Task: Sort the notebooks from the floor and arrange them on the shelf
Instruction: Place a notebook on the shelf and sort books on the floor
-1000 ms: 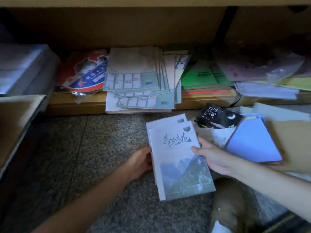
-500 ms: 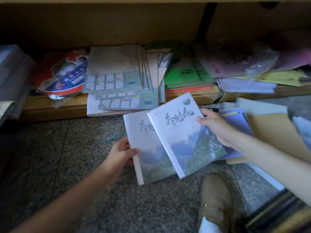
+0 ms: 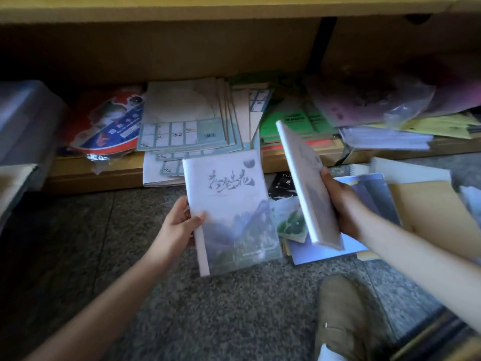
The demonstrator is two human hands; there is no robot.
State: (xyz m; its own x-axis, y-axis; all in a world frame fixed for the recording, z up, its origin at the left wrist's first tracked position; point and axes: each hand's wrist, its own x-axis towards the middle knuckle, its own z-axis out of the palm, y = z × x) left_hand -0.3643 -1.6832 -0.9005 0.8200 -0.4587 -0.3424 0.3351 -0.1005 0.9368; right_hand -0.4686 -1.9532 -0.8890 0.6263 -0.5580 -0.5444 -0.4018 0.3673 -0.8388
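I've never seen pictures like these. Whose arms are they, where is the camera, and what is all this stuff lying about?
There is no machine here. These are a person's two bare arms, seen from a wide-angle camera worn on their head, looking forward and down.

The left hand holds a mountain-cover notebook by its spine edge, cover facing up. The right hand holds a second notebook, tilted up on its edge.

Below is a speckled floor, with more books lying under and beside the right arm, a blue notebook among them. Behind runs a low wooden shelf carrying a stack of pale exercise books and some green books. The person's shoe shows at the bottom.
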